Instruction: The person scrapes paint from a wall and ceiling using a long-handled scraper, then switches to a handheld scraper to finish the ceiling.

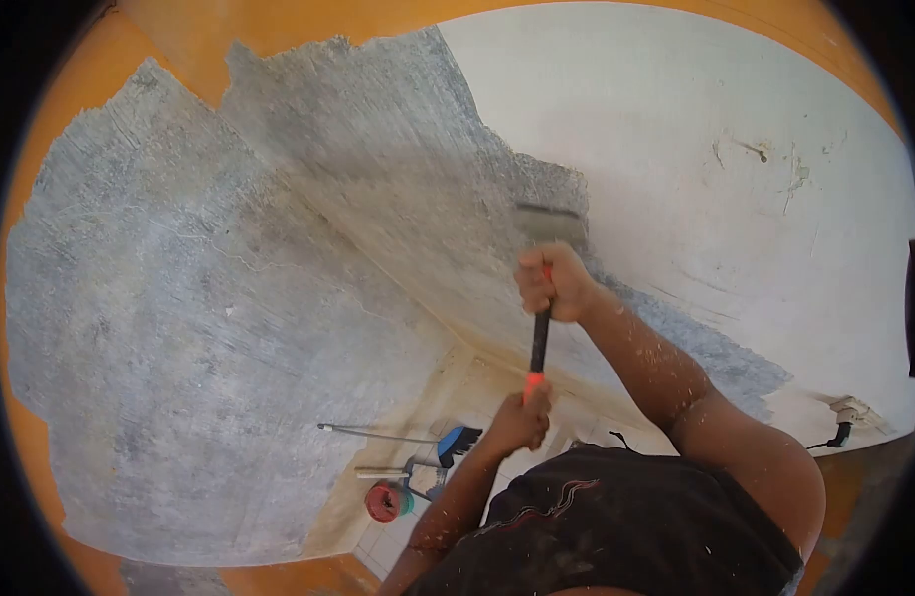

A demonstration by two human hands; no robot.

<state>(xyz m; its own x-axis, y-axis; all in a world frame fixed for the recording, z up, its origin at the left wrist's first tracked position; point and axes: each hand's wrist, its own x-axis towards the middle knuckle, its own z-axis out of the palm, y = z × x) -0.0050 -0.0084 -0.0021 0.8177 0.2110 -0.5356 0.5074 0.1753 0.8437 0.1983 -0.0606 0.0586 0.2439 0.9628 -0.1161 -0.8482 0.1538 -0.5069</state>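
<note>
A long-handled scraper (pixel 540 338) with a black and red handle is held up against the wall. My right hand (pixel 555 283) is wrapped round the upper handle, just below the wide blade (pixel 550 224). Lower down, my left hand (pixel 522 422) grips the end of the handle near a red band. The blade is blurred and lies at the edge between the bare grey wall (pixel 408 199) and the white paint (pixel 676 179). Pale flecks dot my right arm and dark shirt.
Down on the tiled floor (pixel 378 546) are a blue broom or dustpan head (pixel 458 446) with a thin pole and a round red object (pixel 383 503). A socket with a black plug (pixel 840 434) sits low on the right wall. Orange paint (pixel 184 35) borders the grey area.
</note>
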